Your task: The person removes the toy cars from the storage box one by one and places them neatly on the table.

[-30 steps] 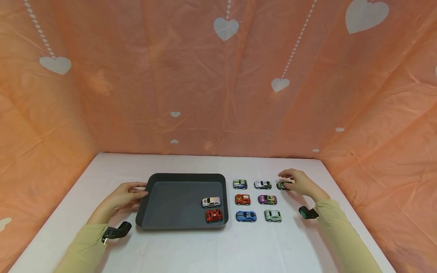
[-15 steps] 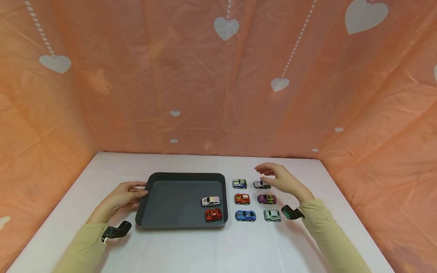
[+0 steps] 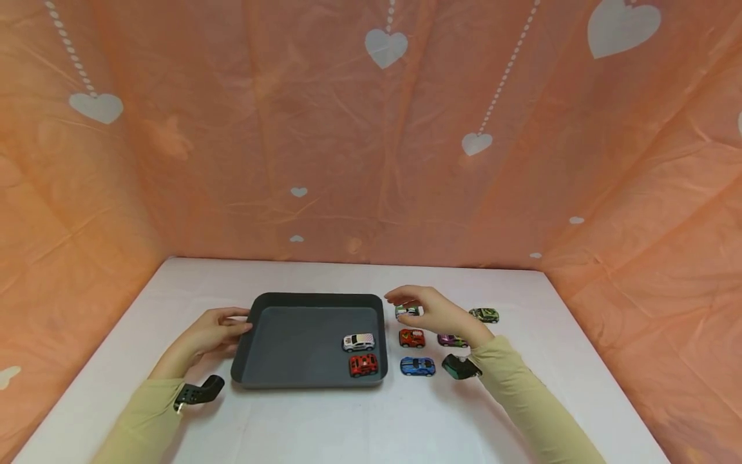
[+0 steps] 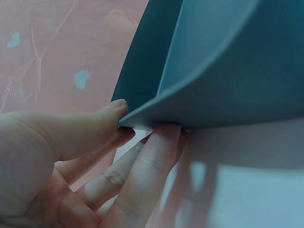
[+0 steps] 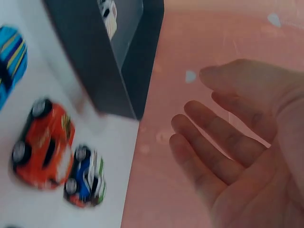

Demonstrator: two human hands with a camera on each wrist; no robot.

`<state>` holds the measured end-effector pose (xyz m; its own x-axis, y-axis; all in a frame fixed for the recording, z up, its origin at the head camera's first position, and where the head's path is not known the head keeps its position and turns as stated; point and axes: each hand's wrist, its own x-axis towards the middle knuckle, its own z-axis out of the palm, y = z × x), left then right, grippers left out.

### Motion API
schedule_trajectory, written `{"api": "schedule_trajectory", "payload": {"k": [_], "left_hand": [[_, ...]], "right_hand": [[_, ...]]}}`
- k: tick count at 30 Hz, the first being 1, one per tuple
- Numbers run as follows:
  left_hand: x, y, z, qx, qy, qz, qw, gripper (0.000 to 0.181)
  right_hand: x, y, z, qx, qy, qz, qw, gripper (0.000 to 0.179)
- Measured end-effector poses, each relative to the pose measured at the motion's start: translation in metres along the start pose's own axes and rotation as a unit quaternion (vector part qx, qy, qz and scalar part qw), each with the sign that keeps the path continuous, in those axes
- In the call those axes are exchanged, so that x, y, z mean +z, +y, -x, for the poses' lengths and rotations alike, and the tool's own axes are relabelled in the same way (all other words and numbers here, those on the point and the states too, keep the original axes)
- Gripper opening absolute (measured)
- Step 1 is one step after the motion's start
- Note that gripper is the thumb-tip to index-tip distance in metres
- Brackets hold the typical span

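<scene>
My left hand (image 3: 210, 335) grips the left rim of a dark grey tray (image 3: 301, 383). In the left wrist view its thumb (image 4: 90, 133) meets the rim while fingers press from below. My right hand (image 3: 437, 314) hovers with relaxed fingers over a white-and-green toy car (image 3: 400, 312), partly covering it. No object is in that palm, as the right wrist view shows. Inside the tray, at its right end, are a white toy car (image 3: 358, 342) and a red toy car (image 3: 363, 365).
Right of the tray, an orange-red toy car (image 3: 412, 338) and a blue one (image 3: 418, 367) sit on the white table (image 3: 301, 425). A purple car (image 3: 452, 341) shows partly behind the right arm. A green camouflage car (image 3: 484, 315) lies farther right. Orange cloth (image 3: 324, 129) encloses the table.
My right hand has swept left from the camouflage car, across the back row, to the white-and-green car. The cars kept their places; some became covered by the arm. My left hand has stayed put.
</scene>
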<state>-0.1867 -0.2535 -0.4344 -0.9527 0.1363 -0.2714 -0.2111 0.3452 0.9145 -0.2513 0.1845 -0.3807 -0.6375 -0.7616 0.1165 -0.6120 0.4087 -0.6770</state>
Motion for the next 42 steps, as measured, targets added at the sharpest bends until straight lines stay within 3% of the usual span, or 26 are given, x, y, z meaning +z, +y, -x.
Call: {"api": "schedule_trajectory", "payload": {"k": [6, 13, 20, 29, 36, 42], "left_hand": [[0.000, 0.001, 0.000, 0.002, 0.002, -0.009, 1.0000, 0.055], [0.001, 0.000, 0.000, 0.002, 0.001, 0.002, 1.0000, 0.056], [-0.001, 0.001, 0.001, 0.004, -0.001, -0.009, 0.9999, 0.056], [0.001, 0.001, 0.001, 0.000, -0.004, 0.004, 1.0000, 0.057], [0.000, 0.001, 0.000, 0.002, -0.003, -0.004, 1.0000, 0.056], [0.001, 0.001, 0.001, -0.003, -0.002, -0.014, 0.9999, 0.056]], "right_hand": [[0.015, -0.006, -0.011, -0.026, -0.029, -0.011, 0.9992, 0.045], [0.028, -0.014, -0.019, -0.016, -0.057, -0.018, 0.9981, 0.052], [0.041, -0.012, -0.029, -0.023, -0.072, -0.012, 0.9971, 0.048], [0.051, -0.009, -0.036, 0.000, -0.096, 0.002, 0.9953, 0.047], [0.056, -0.008, -0.041, 0.009, -0.112, -0.019, 0.9935, 0.049], [0.057, -0.008, -0.044, 0.014, -0.130, 0.008, 0.9914, 0.048]]}}
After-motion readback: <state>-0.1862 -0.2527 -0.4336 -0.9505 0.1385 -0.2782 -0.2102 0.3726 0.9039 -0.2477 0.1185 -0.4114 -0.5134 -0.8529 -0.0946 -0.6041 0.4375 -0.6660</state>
